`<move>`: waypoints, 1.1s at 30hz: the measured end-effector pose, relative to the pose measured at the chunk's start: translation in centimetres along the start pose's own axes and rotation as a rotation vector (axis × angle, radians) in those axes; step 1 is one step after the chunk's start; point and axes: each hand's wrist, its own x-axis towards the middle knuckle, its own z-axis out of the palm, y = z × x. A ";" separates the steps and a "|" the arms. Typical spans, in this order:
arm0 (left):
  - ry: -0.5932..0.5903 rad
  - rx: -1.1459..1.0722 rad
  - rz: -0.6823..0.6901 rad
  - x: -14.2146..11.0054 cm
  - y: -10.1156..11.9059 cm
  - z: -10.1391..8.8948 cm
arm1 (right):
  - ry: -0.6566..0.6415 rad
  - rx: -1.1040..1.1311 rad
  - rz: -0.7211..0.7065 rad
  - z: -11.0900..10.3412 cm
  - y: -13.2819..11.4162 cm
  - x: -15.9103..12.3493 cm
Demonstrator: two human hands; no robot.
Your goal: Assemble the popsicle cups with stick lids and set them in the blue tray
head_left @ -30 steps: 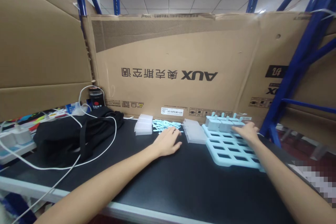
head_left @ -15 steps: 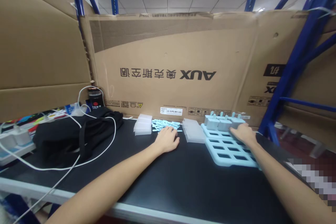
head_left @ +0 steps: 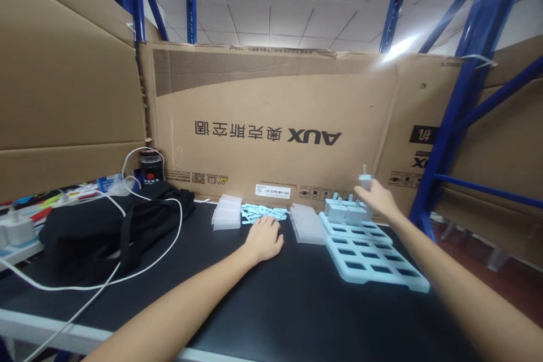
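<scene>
My right hand (head_left: 377, 197) is closed around a pale blue popsicle mold (head_left: 365, 182), lifted above the back of the light blue rack, with its stick handle pointing up. Several similar popsicle molds (head_left: 345, 212) stand upright in the rack's back row. The rack (head_left: 354, 278) lies on the table, most of its rectangular slots bare. My left hand (head_left: 263, 238) rests on the black tabletop, palm down and fingers loosely spread, their tips by a pile of light blue sticks (head_left: 259, 213). Translucent plastic covers stand on both sides of the pile, one left (head_left: 228, 212) and one right (head_left: 307, 225).
A black cloth bag (head_left: 93, 232) with white cables (head_left: 180, 232) takes up the table's left side. Behind it stand a dark jar (head_left: 151, 167) and a power strip with chargers (head_left: 17, 235). A large cardboard sheet (head_left: 254, 90) forms the back wall, and blue rack posts (head_left: 449, 124) rise at right.
My right hand has raised a popsicle mold up out of the back row of the rack. My left hand stays by the sticks. The view has shifted a little.
</scene>
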 end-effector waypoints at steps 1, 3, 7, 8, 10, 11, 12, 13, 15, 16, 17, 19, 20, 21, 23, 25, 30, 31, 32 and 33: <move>0.004 0.009 -0.005 -0.1 0.1 -0.1 | -0.029 -0.014 -0.068 0.4 -2.0 -0.3; 0.011 0.034 -0.032 -0.2 0.2 -0.2 | -0.131 -0.078 -0.197 1.8 -6.0 -0.9; 0.013 0.057 -0.101 -0.5 0.2 -0.2 | -0.360 -0.290 -0.377 5.2 -12.3 -2.6; 0.009 0.055 -0.108 -0.6 0.2 -0.1 | -0.396 -0.332 -0.405 5.9 -13.4 -2.9; 0.001 0.047 -0.112 -0.5 0.0 0.1 | -0.435 -0.389 -0.447 7.3 -15.1 -3.4; 0.000 0.043 -0.111 -0.5 -0.1 0.3 | -0.432 -0.407 -0.462 7.9 -15.7 -3.5; 0.001 0.040 -0.110 -0.4 -0.2 0.4 | -0.417 -0.418 -0.474 8.4 -16.1 -3.5; 0.004 0.037 -0.109 -0.4 -0.3 0.5 | -0.397 -0.425 -0.482 8.9 -16.5 -3.5; 0.012 0.030 -0.105 -0.3 -0.4 0.7 | -0.354 -0.427 -0.496 9.9 -17.0 -3.5; 0.016 0.025 -0.104 -0.3 -0.4 0.7 | -0.337 -0.422 -0.504 10.4 -17.3 -3.6; 0.018 0.020 -0.103 -0.3 -0.4 0.6 | -0.324 -0.414 -0.513 10.8 -17.5 -3.7; 0.017 0.012 -0.103 -0.3 -0.3 0.5 | -0.316 -0.384 -0.524 11.5 -17.9 -4.1; 0.014 0.010 -0.105 -0.3 -0.2 0.3 | -0.321 -0.365 -0.518 11.7 -18.1 -4.2; 0.011 0.011 -0.106 -0.3 -0.1 0.2 | -0.330 -0.346 -0.507 11.8 -18.2 -4.4; 0.004 0.018 -0.104 -0.3 0.0 0.0 | -0.346 -0.308 -0.507 11.6 -18.3 -4.5; 0.000 0.028 -0.097 -0.3 0.0 -0.1 | -0.362 -0.276 -0.560 11.0 -18.4 -4.5; 0.021 0.030 -0.072 -0.3 0.1 -0.1 | -0.324 -0.222 -0.782 9.9 -20.2 -4.7; 0.025 0.030 -0.067 -0.3 0.1 -0.1 | -0.304 -0.205 -0.836 10.1 -21.0 -5.0; 0.025 0.032 -0.063 -0.3 0.0 -0.2 | -0.288 -0.188 -0.886 10.4 -21.9 -5.2; 0.023 0.036 -0.062 -0.3 0.0 -0.2 | -0.277 -0.175 -0.930 10.8 -23.0 -5.6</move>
